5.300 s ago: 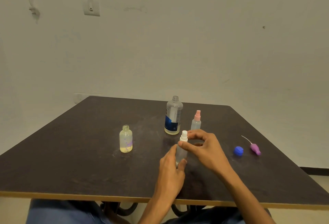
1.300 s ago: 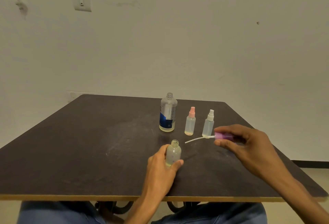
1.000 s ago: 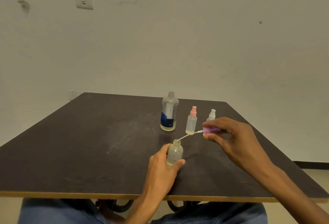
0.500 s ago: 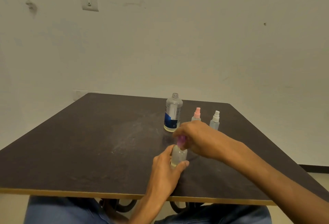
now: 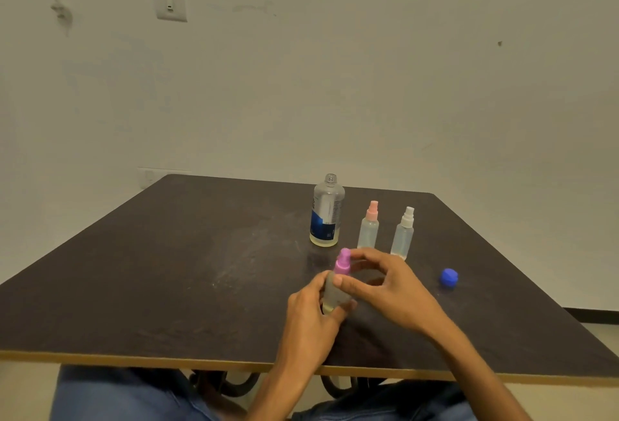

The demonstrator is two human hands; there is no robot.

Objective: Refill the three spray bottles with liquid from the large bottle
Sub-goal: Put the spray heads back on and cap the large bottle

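A small clear bottle (image 5: 331,295) with a little yellowish liquid stands on the dark table (image 5: 187,273), near its front. My left hand (image 5: 310,315) grips the bottle's body. A purple spray head (image 5: 343,262) sits on the bottle's neck, and my right hand (image 5: 385,288) pinches it between thumb and forefinger. Behind stands the large clear bottle (image 5: 326,216) with a blue label, uncapped and nearly empty. To its right stand a pink-topped spray bottle (image 5: 368,229) and a white-topped spray bottle (image 5: 403,234), both with their heads on.
A blue cap (image 5: 449,277) lies on the table to the right of my hands. A plain wall rises right behind the table's far edge. My knees in jeans show under the front edge.
My right hand has carried the purple spray head with its tube from the right to the small bottle and set it into the neck. My left hand has kept hold of the bottle.
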